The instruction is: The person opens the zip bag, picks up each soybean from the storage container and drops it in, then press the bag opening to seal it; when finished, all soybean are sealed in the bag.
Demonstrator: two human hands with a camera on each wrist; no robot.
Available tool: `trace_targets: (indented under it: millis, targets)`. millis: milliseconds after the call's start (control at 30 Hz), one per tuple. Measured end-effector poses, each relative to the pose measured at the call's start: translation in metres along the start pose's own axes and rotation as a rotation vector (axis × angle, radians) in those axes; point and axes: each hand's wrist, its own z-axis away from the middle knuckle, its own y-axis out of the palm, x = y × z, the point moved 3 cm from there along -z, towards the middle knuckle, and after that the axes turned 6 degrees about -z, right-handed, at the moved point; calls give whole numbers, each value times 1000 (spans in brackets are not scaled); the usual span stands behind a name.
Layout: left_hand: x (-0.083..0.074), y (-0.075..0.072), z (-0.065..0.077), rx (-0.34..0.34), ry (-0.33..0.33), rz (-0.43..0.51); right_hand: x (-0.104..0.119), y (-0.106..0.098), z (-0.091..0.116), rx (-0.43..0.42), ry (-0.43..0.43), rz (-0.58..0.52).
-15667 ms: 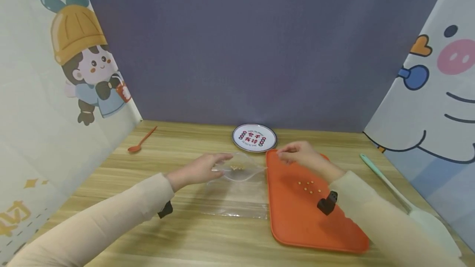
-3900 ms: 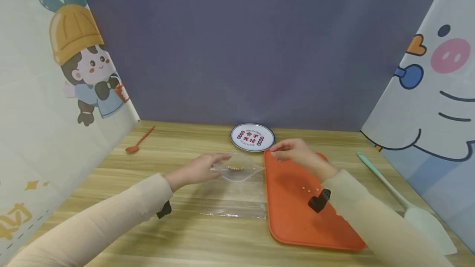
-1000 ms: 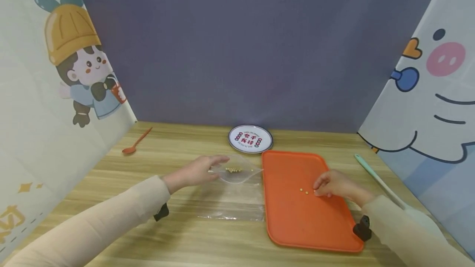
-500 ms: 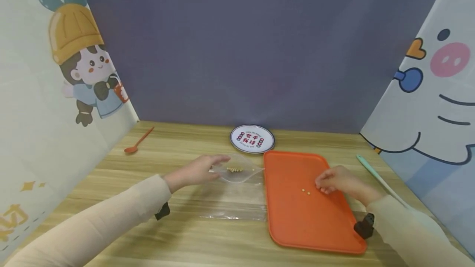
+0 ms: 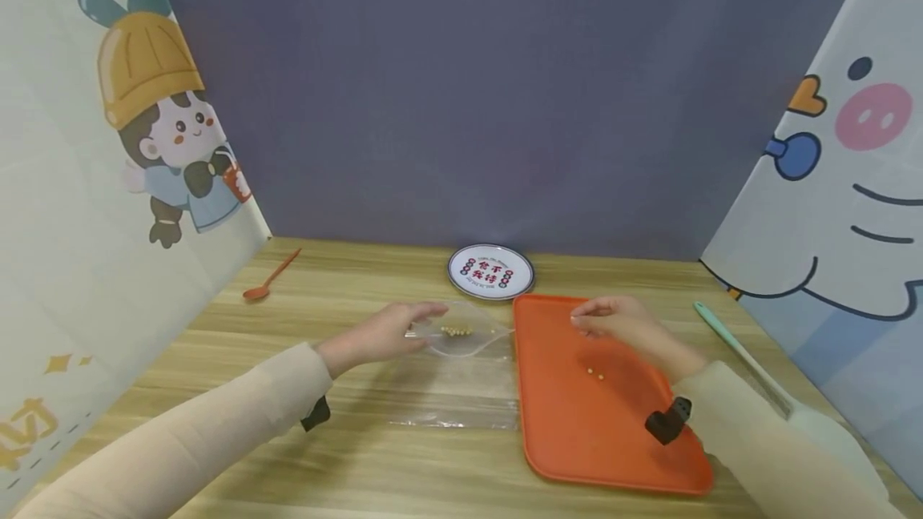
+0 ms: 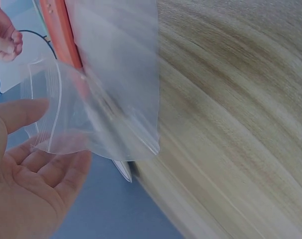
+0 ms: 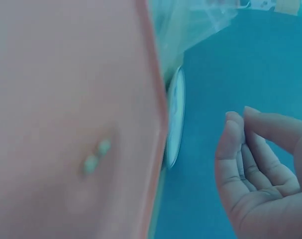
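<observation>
My left hand [image 5: 385, 332] holds a clear zip-lock bag [image 5: 454, 387] by one side of its gaping mouth. In the left wrist view the thumb and fingers [image 6: 73, 174] lie on either side of the bag's zip strip [image 6: 53, 109]. A small cluster of yellow soybeans [image 5: 456, 331] shows inside the bag. My right hand [image 5: 620, 327] is raised over the orange tray [image 5: 598, 439], thumb and forefinger pinched together, with a pale speck like a soybean at the tips. Two soybeans [image 5: 595, 374] lie on the tray below it.
A white plate [image 5: 490, 271] with red characters stands behind the bag. An orange spoon [image 5: 271, 275] lies at the back left, and a pale green spatula [image 5: 750, 359] at the right. Printed cloth walls enclose the wooden table [image 5: 324, 463].
My right hand has risen from the tray and moved left toward the bag. Three soybeans lay near it a second ago; two lie there now. The left hand stays at the bag's mouth.
</observation>
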Motion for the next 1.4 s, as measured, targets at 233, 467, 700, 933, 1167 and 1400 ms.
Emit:
trace_targets:
  millis: [233, 467, 700, 933, 1167, 1400]
  targets:
    - [0, 2, -3, -3, 7, 5, 21, 27, -16, 24, -52, -80]
    - [0, 1, -5, 6, 0, 37, 48, 57, -30, 59, -108, -80]
    - [-3, 0, -6, 2, 23, 22, 63, 88, -39, 101, -136, -136]
    - [-4, 0, -7, -1, 23, 23, 66, 103, -46, 73, -157, -90]
    - [-3, 1, -8, 2, 20, 22, 65, 108, -48, 61, -130, -76]
    - [-2, 0, -7, 1, 6, 45, 66, 94, -43, 58, -143, -107]
